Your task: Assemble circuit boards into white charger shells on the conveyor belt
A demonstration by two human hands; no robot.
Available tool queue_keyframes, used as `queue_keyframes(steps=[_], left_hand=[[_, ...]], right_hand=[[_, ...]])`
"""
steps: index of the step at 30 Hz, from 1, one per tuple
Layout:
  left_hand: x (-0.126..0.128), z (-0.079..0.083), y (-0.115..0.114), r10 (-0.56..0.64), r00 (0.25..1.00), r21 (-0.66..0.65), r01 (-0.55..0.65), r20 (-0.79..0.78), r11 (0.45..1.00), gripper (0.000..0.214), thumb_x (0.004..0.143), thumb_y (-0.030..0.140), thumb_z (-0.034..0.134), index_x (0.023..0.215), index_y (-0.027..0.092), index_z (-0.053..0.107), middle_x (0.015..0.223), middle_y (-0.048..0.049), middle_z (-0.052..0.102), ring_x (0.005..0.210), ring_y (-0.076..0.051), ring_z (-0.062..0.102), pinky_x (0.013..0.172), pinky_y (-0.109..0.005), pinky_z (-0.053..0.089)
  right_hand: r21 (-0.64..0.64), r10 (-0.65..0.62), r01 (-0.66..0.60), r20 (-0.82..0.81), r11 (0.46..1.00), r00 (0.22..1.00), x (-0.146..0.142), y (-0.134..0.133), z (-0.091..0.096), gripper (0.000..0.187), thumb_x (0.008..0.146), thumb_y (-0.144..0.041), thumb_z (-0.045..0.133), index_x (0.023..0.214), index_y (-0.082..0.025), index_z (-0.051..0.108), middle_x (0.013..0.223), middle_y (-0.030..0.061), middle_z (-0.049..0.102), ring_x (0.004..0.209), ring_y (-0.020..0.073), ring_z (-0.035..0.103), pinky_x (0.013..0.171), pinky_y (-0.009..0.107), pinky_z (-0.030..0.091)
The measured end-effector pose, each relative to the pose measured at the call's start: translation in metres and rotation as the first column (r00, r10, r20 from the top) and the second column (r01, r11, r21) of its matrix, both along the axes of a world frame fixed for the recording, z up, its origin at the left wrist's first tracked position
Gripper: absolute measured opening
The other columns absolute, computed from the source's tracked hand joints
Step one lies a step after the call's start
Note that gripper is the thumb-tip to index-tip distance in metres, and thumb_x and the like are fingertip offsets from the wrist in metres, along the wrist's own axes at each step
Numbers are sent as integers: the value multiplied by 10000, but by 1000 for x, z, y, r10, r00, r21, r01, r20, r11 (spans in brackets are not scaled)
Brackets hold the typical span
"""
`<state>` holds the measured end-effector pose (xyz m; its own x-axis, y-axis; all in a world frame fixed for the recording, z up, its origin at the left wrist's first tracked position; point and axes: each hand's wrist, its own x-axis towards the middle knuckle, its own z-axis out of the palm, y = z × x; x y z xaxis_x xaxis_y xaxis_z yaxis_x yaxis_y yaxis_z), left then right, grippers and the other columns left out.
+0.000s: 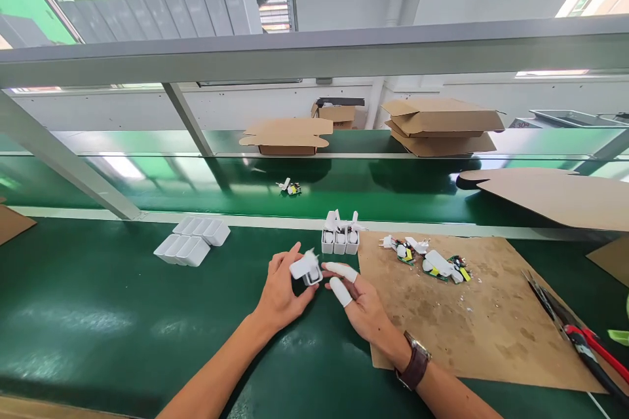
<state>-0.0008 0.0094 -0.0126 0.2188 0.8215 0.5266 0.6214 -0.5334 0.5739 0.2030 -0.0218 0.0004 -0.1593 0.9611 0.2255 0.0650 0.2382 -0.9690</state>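
Observation:
Near the middle of the green bench, my left hand [282, 288] is closed around a small white plug housing [306, 268] with a white piece at its mouth. My right hand [362, 308] is just to the right of the housing, its thumb and a finger covered by white finger cots and held apart. Whether a fingertip touches the housing, I cannot tell. Behind my hands stand white housings [339, 245] in a row, with white parts and circuit pieces sticking out of their tops. More white housings [191, 245] sit grouped to the left.
A stained brown board [472, 327] lies to the right, bearing several circuit boards [439, 266]. Red-handled pliers [580, 334] and tweezers rest at its right edge. Another circuit board [289, 188] is on the far green belt. Cardboard boxes [442, 124] stand on the ledge behind.

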Motion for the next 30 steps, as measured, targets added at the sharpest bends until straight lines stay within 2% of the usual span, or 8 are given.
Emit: queue_keyframes(steps=[3, 7, 14, 19, 22, 25, 27, 30], left_hand=[[-6, -1, 15, 128, 988, -226, -106, 85, 968, 777, 801, 282, 757, 1492, 226, 407, 1218, -94, 681, 1158, -277, 653, 1041, -468, 520], [-8, 5, 43, 199, 962, -403, -108, 189, 909, 783, 774, 295, 766, 1472, 233, 416, 1244, -74, 694, 1043, -237, 705, 1007, -425, 541], [5, 6, 82, -42, 967, -483, 163, 252, 860, 770, 789, 267, 738, 1470, 203, 387, 1239, -102, 686, 998, -206, 686, 985, -422, 553], [-12, 15, 119, -198, 972, -555, 234, 125, 798, 680, 670, 256, 851, 1303, 194, 612, 1188, -109, 713, 980, -219, 709, 918, -390, 586], [-33, 30, 161, -101, 995, -554, 70, -26, 830, 610, 710, 285, 814, 1288, 183, 649, 1219, -139, 700, 1013, -264, 711, 941, -437, 575], [-47, 43, 201, 77, 982, -453, -148, -171, 879, 591, 776, 339, 749, 1335, 199, 620, 1457, -153, 568, 1336, -343, 557, 1092, -465, 485], [-49, 45, 221, 172, 953, -377, -259, -250, 889, 580, 813, 345, 709, 1361, 190, 599, 1539, -156, 496, 1460, -360, 428, 1177, -483, 394], [-45, 41, 237, 270, 896, -280, -376, -353, 883, 548, 867, 339, 640, 1389, 185, 573, 1571, -185, 463, 1467, -403, 407, 1182, -573, 346]], right_hand=[[196, 23, -87, 308, 977, 951, 0, -5, -3, 319, 1026, -263, 483, 1329, -250, 583, 1253, 87, 686, 1089, 209, 688, 971, 398, 590], [409, -7, -282, 577, 868, 816, -1, -9, -5, 339, 999, -143, 493, 1328, -193, 557, 1261, 127, 672, 1142, 246, 654, 990, 427, 580], [477, -48, -308, 599, 823, 799, 0, -10, -6, 367, 971, -85, 510, 1324, -183, 535, 1242, 126, 667, 1112, 249, 656, 965, 402, 594], [461, -43, -304, 603, 834, 797, 0, -10, -8, 360, 967, -75, 497, 1310, -178, 536, 1243, 129, 662, 1091, 257, 651, 946, 410, 595], [440, -21, -312, 604, 842, 797, -1, -10, -9, 367, 956, -63, 497, 1301, -178, 544, 1243, 123, 659, 1078, 250, 643, 946, 406, 584], [399, 4, -319, 619, 860, 785, -1, -8, -17, 382, 933, -62, 517, 1291, -184, 566, 1251, 119, 659, 1065, 240, 631, 944, 390, 568], [371, 17, -338, 651, 865, 759, -3, -4, -26, 380, 915, -71, 541, 1273, -186, 596, 1261, 120, 660, 1066, 245, 622, 946, 391, 555], [319, 48, -380, 708, 868, 705, -6, 5, -41, 338, 921, -98, 567, 1243, -174, 636, 1282, 114, 662, 1073, 252, 612, 949, 394, 540]])
